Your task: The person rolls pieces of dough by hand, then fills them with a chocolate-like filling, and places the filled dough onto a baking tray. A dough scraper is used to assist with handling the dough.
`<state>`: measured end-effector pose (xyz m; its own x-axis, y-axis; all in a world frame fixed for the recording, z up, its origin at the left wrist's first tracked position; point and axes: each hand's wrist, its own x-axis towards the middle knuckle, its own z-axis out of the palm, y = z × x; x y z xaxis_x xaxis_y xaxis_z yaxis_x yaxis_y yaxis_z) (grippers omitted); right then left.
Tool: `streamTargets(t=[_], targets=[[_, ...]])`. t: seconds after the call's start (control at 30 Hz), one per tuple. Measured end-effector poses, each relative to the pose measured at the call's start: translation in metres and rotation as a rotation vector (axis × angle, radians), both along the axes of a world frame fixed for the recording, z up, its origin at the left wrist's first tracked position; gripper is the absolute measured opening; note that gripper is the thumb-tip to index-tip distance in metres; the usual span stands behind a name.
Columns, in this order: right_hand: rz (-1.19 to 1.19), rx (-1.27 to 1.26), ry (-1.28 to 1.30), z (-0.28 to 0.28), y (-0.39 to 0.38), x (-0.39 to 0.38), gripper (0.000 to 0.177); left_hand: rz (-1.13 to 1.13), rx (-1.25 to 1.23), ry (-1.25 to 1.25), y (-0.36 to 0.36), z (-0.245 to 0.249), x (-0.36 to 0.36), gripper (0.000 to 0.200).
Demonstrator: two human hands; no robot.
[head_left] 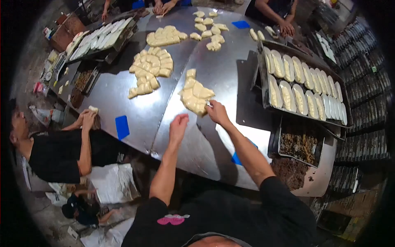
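Note:
On the metal table in front of me lies a clump of pale dough pieces (194, 94), pressed side by side. At its near right edge is my right hand (217, 113); its fingers are closed on a pale piece of dough, mostly hidden by the fingers. My left hand (179, 125) hovers just below the clump's near left side, apart from the dough. Its fingers are loosely curved, and I see nothing in them. Larger scored dough slabs (151, 66) sit beyond, to the left.
A tray of filled oval dough pieces (290, 106) stands at right, above a pan of dark filling (298, 144). Blue scrapers (122, 127) lie on the table (123, 92). Another person (57, 152) works at left; a co-worker's hands (286, 28) are at far right.

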<state>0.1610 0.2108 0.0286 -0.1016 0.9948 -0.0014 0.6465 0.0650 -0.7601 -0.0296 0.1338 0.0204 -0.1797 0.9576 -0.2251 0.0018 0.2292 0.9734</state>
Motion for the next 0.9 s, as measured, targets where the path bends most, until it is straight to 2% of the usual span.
streamTargets(t=[0.07, 0.1, 0.13, 0.2, 0.27, 0.3, 0.33, 0.4, 0.47, 0.53, 0.6, 0.63, 0.67, 0.7, 0.77, 0.83, 0.9], targets=[[-0.301, -0.177, 0.363, -0.028, 0.016, -0.029, 0.029, -0.106, -0.016, 0.046, -0.011, -0.006, -0.014, 0.024], [-0.4, -0.491, 0.768, -0.023, 0.022, -0.033, 0.023, -0.112, -0.02, -0.021, -0.022, 0.0, -0.019, 0.024], [-0.474, -0.693, 1.116, -0.006, 0.016, -0.042, 0.027, -0.138, -0.015, -0.051, -0.028, -0.002, -0.028, 0.024], [-0.413, -0.777, 0.905, -0.009, 0.015, -0.047, 0.027, -0.183, -0.011, -0.087, -0.044, -0.009, -0.047, 0.024], [-0.305, -0.357, 0.226, 0.0, 0.012, -0.054, 0.031, -0.171, -0.037, -0.021, -0.041, -0.01, -0.064, 0.024], [-0.295, -0.345, 0.159, 0.0, 0.015, -0.059, 0.038, -0.18, -0.023, -0.022, -0.033, -0.011, -0.071, 0.024], [-0.305, -0.338, 0.163, -0.001, 0.013, -0.065, 0.038, -0.187, -0.015, 0.026, -0.027, -0.012, -0.076, 0.024], [-0.29, -0.17, 0.04, 0.001, 0.01, -0.079, 0.037, -0.201, 0.001, 0.07, -0.016, -0.003, -0.076, 0.025], [-0.371, -0.129, 0.096, -0.008, 0.005, -0.086, 0.038, -0.163, 0.111, 0.23, 0.003, 0.006, -0.062, 0.023], [-0.458, 0.103, 0.133, -0.031, 0.006, -0.085, 0.037, -0.177, 0.148, 0.281, 0.024, -0.007, -0.045, 0.028], [-0.479, 0.102, 0.186, -0.034, 0.006, -0.075, 0.032, -0.219, 0.465, 0.608, 0.039, -0.016, -0.028, 0.041], [-0.326, -0.053, 0.348, -0.035, 0.005, -0.061, 0.033, -0.214, 0.465, 0.606, 0.043, -0.019, -0.024, 0.041], [-0.169, -0.208, 0.505, -0.035, 0.004, -0.048, 0.035, -0.304, 0.584, 0.776, 0.048, -0.021, -0.019, 0.049], [-0.148, -0.331, 0.581, -0.024, -0.005, -0.036, 0.038, -0.393, 0.702, 0.946, 0.051, -0.024, -0.015, 0.057], [-0.119, -0.472, 0.798, -0.001, -0.029, -0.006, 0.032, -0.475, 0.641, 1.024, 0.048, -0.032, -0.015, 0.06], [-0.152, -0.577, 0.727, 0.022, -0.062, 0.037, 0.027, -0.584, 0.536, 1.101, 0.045, -0.036, -0.017, 0.06], [-0.137, -0.592, 0.844, 0.03, -0.107, 0.098, 0.023, -0.549, 0.512, 1.1, 0.044, -0.038, -0.015, 0.059]])
